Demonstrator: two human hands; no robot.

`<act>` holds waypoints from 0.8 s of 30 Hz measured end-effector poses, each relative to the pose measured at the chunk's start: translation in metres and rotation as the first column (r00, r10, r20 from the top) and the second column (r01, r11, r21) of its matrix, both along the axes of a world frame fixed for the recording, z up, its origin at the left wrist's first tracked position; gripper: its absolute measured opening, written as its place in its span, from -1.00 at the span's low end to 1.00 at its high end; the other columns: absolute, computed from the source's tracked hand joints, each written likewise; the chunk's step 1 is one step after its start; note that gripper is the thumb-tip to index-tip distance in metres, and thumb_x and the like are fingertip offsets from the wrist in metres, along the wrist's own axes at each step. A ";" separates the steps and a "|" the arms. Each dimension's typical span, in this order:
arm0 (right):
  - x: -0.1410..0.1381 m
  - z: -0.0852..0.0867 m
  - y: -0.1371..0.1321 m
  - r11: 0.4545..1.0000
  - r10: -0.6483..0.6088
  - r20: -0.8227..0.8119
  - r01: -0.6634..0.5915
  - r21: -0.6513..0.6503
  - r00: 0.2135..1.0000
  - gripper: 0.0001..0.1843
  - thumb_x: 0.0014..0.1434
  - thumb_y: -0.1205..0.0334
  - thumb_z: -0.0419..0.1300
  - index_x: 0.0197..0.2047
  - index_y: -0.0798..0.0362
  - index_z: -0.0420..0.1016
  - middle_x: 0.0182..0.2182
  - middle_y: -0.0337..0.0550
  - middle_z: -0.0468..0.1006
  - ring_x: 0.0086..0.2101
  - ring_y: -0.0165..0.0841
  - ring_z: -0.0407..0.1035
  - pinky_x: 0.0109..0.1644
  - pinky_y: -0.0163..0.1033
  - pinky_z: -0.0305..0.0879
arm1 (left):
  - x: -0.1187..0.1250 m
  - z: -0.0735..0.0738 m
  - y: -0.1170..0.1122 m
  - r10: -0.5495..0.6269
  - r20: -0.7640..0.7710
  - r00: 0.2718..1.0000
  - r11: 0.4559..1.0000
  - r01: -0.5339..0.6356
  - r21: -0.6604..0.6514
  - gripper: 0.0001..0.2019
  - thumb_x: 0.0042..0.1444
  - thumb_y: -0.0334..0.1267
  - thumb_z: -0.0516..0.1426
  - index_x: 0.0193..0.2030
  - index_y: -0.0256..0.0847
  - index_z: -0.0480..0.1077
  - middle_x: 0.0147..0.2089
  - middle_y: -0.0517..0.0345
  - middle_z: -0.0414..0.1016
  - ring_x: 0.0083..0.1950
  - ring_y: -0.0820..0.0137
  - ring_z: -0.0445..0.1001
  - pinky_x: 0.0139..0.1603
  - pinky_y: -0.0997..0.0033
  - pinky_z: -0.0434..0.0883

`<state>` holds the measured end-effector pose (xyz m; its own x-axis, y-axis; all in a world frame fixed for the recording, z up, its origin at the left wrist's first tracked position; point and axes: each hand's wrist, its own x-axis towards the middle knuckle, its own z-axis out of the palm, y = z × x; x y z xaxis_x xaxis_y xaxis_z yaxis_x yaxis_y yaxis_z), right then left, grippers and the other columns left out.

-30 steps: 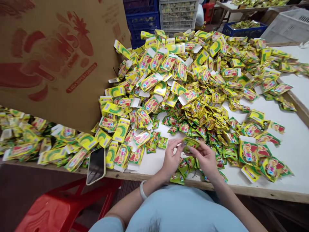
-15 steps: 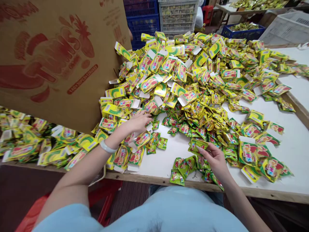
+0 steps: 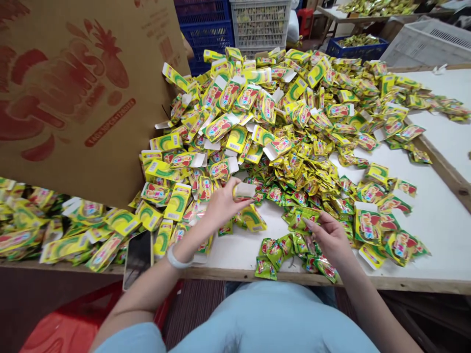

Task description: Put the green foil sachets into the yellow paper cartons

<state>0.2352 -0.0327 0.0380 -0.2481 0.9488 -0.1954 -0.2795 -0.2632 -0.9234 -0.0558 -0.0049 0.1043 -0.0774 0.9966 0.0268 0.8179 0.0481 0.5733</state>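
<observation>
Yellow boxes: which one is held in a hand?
The yellow box in the left hand, its white flap showing above the fingers; the others lie loose on the table.

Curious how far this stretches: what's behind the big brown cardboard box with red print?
Past the right edge of the brown cardboard box, stacked blue plastic crates partly show. Whatever else is directly behind it is hidden.
</observation>
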 end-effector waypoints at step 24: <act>-0.012 0.096 0.018 0.482 0.176 0.882 -0.820 0.310 0.437 -0.73 0.30 0.45 0.08 -0.01 0.04 0.50 -0.22 -0.09 0.46 -0.25 -0.29 0.45 -0.18 -0.20 0.42 | 0.081 -0.014 -0.064 -0.322 0.527 0.786 0.895 0.435 -0.102 -0.24 0.14 -0.35 0.19 0.43 -0.14 -0.05 0.13 -0.07 0.44 0.05 0.17 0.50 0.08 0.21 0.41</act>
<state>0.2235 -0.0142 0.1338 -0.8136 0.5814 0.0056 0.4362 0.6167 -0.6553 0.0251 -0.0687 0.0901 0.3608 0.9249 -0.1199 0.4122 -0.0428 0.9101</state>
